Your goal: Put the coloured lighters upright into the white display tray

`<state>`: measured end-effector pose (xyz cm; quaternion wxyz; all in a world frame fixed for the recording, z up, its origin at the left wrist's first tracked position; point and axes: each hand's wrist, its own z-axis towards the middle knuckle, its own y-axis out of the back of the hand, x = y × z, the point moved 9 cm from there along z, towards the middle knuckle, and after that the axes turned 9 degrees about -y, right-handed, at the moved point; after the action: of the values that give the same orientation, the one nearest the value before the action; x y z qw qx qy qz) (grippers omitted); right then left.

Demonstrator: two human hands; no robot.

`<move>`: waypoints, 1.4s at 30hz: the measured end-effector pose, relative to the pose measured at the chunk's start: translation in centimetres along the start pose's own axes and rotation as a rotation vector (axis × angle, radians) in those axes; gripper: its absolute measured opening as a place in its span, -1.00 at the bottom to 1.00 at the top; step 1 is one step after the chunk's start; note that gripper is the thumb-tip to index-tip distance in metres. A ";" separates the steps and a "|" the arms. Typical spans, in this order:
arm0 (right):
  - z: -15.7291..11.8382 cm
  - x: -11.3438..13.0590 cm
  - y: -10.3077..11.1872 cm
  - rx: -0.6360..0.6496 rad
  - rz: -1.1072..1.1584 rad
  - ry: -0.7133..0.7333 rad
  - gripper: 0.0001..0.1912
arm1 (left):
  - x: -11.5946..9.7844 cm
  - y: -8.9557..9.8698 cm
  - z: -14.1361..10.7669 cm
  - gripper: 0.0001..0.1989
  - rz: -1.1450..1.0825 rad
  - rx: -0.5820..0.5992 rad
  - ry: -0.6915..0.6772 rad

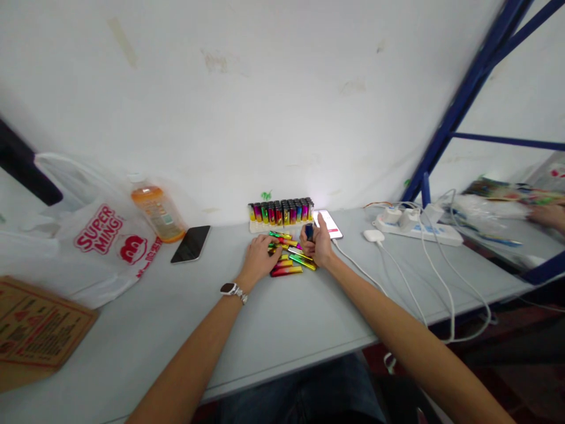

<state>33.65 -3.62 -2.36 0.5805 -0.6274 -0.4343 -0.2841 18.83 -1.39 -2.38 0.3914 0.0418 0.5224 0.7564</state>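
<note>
Several shiny coloured tubes (pixel 286 271) lie in a loose pile on the grey table. My left hand (pixel 260 257) rests at the left side of this pile, its fingers spread over the nearest tubes. Just right of the pile, my right hand (pixel 318 240) is closed round a small dark blue object (pixel 309 232), thumb raised. Behind the pile, against the wall, several coloured lighters with black tops (pixel 282 214) stand upright in rows in a pale tray (pixel 260 227).
A lit phone (pixel 331 224) on a cable lies behind my right hand. A dark phone (pixel 191 244), an orange bottle (pixel 159 212), a plastic bag (pixel 110 247) and a cardboard box (pixel 39 330) are left. Right are a power strip (pixel 435 231), cables, a blue frame (pixel 454 112) and another person's hand (pixel 547 215).
</note>
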 end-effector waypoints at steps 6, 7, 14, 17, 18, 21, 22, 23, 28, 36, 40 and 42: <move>0.5 -0.2 1.2 -0.171 -0.054 -0.006 -0.50 | 0.2 -0.1 0.0 -0.78 -0.003 -0.005 0.004; 0.5 -0.1 1.5 -0.207 -0.061 -0.006 -0.53 | 0.2 -0.2 0.0 -0.78 -0.002 -0.005 0.003; 0.4 1.0 0.8 -0.049 -0.038 0.077 -0.57 | 0.0 0.0 -0.1 -0.82 -0.016 -0.021 -0.004; 0.6 1.9 1.6 -0.089 -0.137 0.176 -0.53 | 0.0 0.0 -0.1 -0.80 -0.013 -0.008 0.001; 0.8 2.2 2.0 -0.112 -0.175 0.206 -0.52 | 0.0 0.1 -0.2 -0.80 -0.010 -0.004 0.006; 1.5 3.5 3.3 -0.184 -0.306 0.332 -0.55 | 0.1 0.1 -0.2 -0.79 -0.010 0.008 0.015; 1.8 4.2 3.8 -0.215 -0.356 0.387 -0.58 | 0.1 0.1 -0.2 -0.79 -0.012 0.014 0.013; 2.1 4.8 4.3 -0.252 -0.412 0.425 -0.61 | 0.2 0.2 -0.2 -0.79 -0.015 0.022 0.009; 4.7 6.9 6.1 -0.328 -0.603 0.486 -0.63 | 0.3 0.2 -0.3 -0.77 -0.028 0.056 -0.028; 6.8 8.1 5.1 -0.281 -0.847 0.648 -0.70 | 0.9 0.8 -0.1 -0.73 -0.156 0.043 -0.116; 7.5 7.9 4.2 -0.244 -0.948 0.639 -0.74 | 1.0 1.1 -0.1 -0.69 -0.203 0.073 -0.132; 7.7 7.9 3.9 -0.231 -0.972 0.634 -0.75 | 0.9 1.2 -0.1 -0.69 -0.214 0.083 -0.131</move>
<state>39.56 5.78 1.34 0.4131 -0.3004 -0.4436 -0.7364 17.50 -1.13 -1.75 0.5013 0.0515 0.5281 0.6835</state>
